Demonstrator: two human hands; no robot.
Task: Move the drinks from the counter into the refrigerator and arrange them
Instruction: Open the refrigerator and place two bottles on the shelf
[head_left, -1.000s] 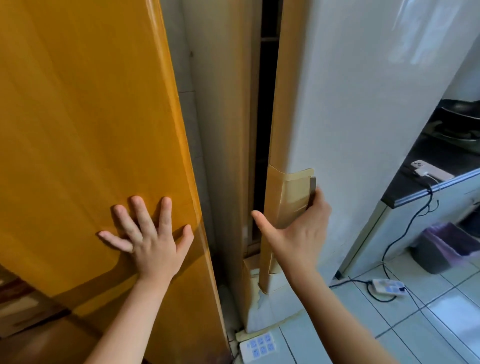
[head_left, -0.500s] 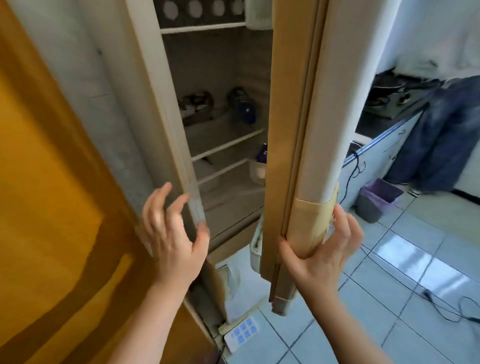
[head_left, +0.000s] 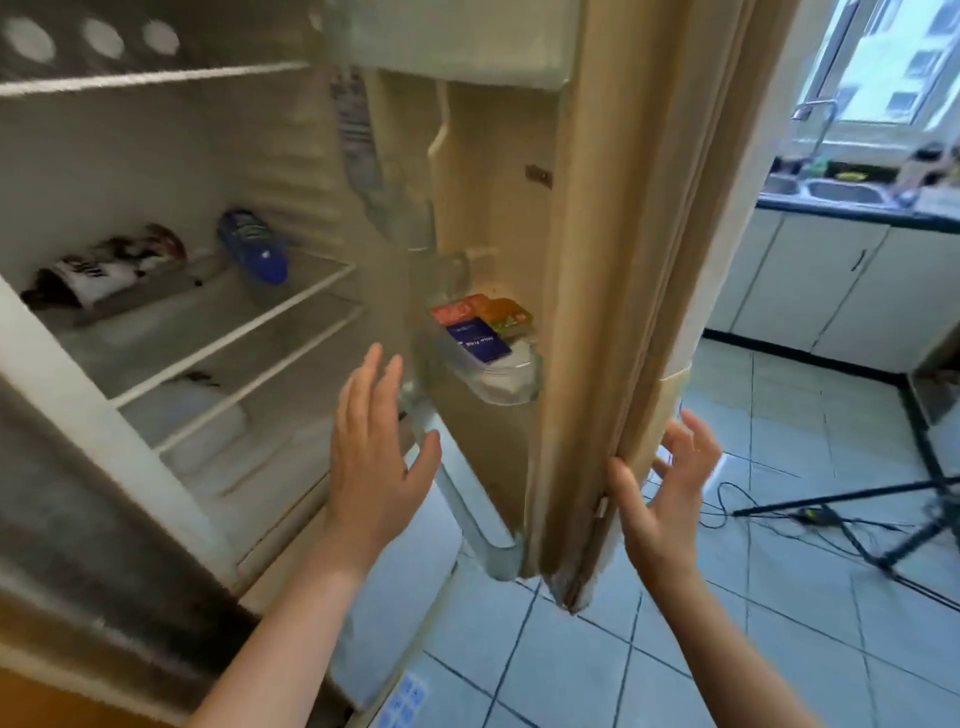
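— What changed?
— The refrigerator door (head_left: 597, 260) swung wider; right hand (head_left: 670, 493) let go, fingers spread beside its edge; left hand (head_left: 374, 457) flat, empty.
— Drinks?
— A blue bottle (head_left: 253, 247) lies at the white-rimmed shelf (head_left: 234, 335)'s back.

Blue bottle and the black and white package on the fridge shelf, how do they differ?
The blue bottle is mostly dark blue; the black and white package is patterned. The bottle lies to the right, the package to the left. Both lie on their sides on the same shelf.
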